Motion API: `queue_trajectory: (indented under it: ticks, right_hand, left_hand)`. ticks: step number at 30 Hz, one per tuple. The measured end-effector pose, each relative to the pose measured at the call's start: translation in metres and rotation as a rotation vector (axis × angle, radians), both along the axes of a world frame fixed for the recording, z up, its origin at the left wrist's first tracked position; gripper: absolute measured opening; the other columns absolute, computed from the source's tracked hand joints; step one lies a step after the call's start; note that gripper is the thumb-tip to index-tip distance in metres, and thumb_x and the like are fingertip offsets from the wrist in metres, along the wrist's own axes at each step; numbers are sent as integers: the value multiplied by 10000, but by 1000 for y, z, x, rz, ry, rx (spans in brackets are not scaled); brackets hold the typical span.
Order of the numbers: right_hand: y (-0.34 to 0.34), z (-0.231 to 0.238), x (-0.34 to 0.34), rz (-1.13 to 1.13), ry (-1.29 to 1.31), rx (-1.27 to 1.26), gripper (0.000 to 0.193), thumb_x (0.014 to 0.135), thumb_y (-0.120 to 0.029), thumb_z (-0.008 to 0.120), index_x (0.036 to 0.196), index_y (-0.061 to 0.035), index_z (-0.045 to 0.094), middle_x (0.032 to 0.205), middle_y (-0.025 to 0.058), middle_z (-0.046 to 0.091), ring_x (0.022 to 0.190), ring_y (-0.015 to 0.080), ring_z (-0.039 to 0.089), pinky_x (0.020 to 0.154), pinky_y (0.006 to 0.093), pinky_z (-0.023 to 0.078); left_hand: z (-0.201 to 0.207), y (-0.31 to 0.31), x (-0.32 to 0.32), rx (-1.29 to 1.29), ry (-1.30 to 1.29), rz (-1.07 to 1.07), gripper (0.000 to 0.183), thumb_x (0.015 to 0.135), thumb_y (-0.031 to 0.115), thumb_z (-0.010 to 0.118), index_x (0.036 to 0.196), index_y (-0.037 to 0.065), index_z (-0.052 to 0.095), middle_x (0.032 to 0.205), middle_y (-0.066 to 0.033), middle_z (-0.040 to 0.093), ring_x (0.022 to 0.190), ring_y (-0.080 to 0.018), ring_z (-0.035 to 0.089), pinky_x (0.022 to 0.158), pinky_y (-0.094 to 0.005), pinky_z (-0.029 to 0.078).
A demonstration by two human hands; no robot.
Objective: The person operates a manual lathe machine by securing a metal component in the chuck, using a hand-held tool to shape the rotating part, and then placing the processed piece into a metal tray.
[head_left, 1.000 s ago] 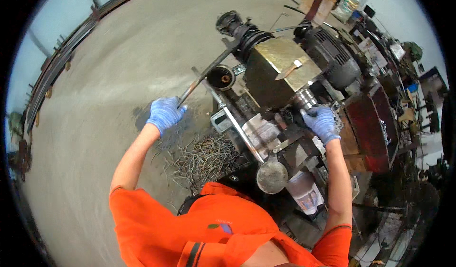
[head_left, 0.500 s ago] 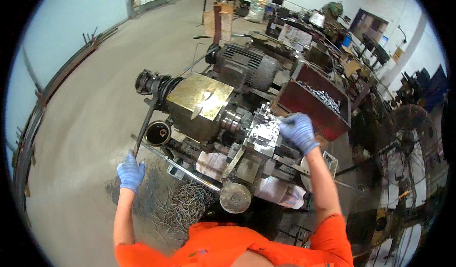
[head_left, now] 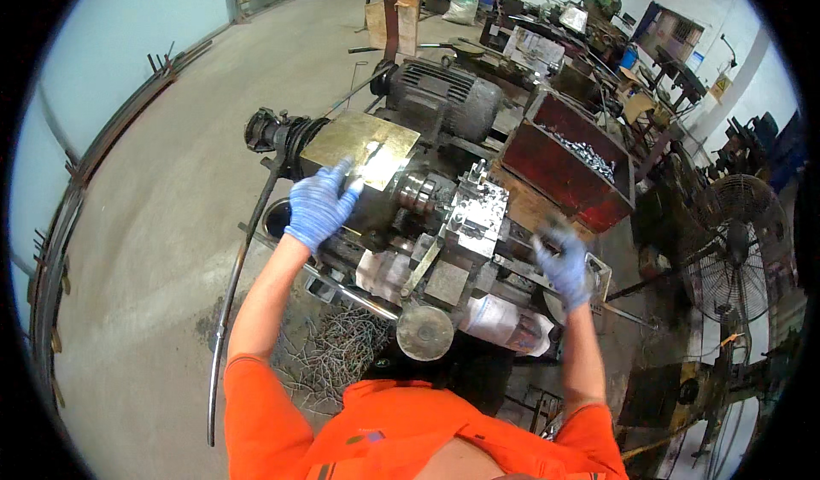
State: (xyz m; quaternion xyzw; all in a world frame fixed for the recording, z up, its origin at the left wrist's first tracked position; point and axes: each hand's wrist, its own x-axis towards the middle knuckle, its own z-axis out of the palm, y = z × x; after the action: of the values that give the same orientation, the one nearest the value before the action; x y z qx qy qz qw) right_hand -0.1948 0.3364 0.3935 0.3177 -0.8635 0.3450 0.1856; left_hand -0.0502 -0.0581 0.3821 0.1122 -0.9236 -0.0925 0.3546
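My left hand (head_left: 320, 207), in a blue knit glove, is raised at the near edge of the lathe's brass-coloured headstock cover (head_left: 342, 143). Its fingers are apart and nothing shows in them. A flat, pointed metal piece (head_left: 371, 154) lies on the cover. To the left, the long metal lever (head_left: 232, 326) slants down with no hand on it. My right hand (head_left: 564, 266), gloved alike, hovers right of the shiny tool block (head_left: 480, 215), apart from it. Motion smears its fingertips, so any grip is unclear. The chuck (head_left: 417, 191) faces the block, which carries small bright bits.
Behind the block stands a dark red bin (head_left: 568, 168) of small metal pieces. An electric motor (head_left: 444, 96) sits behind the headstock. Thin metal rods (head_left: 337, 352) are heaped on the floor near me. A round handwheel (head_left: 424, 333) juts toward me. A fan (head_left: 736, 249) stands at right.
My left hand has let go of the lever and moved up and right to the cover; the lever's lower end now shows. My right hand has drawn away from the tool block, rightward and nearer.
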Motion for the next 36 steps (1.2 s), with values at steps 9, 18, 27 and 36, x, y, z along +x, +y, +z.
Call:
queue_trajectory:
  ticks: [9,18,27,36]
  right_hand:
    - [82,-111,101,-168,-413,-61,190,717,-120,706,867,-8,674,846,120,665,782,214,630,739,291,487]
    - [85,-107,104,-134,-339,-132,154,685,-109,715,818,-38,683,818,101,665,740,258,632,710,301,488]
    - [77,-105,123,-38,-394,-127,140,688,-54,685,826,-34,674,861,98,668,812,214,628,779,296,475]
    - [89,-100,134,-104,-509,-183,160,732,-89,701,859,4,668,832,105,666,778,173,632,729,276,488]
  left_hand:
    - [-8,13,-12,57,-37,5,314,835,246,572,1106,91,597,933,-148,637,787,-310,629,678,-394,496]
    - [-2,-27,30,-72,63,237,265,879,266,512,1068,116,620,799,-111,627,684,-287,614,587,-412,473]
    - [-1,7,32,-152,-18,112,264,868,256,524,1081,123,607,689,-116,583,565,-294,569,524,-425,438]
    - [-9,114,-24,-75,-122,-244,247,857,227,516,1058,101,585,711,-114,568,597,-291,575,536,-408,443]
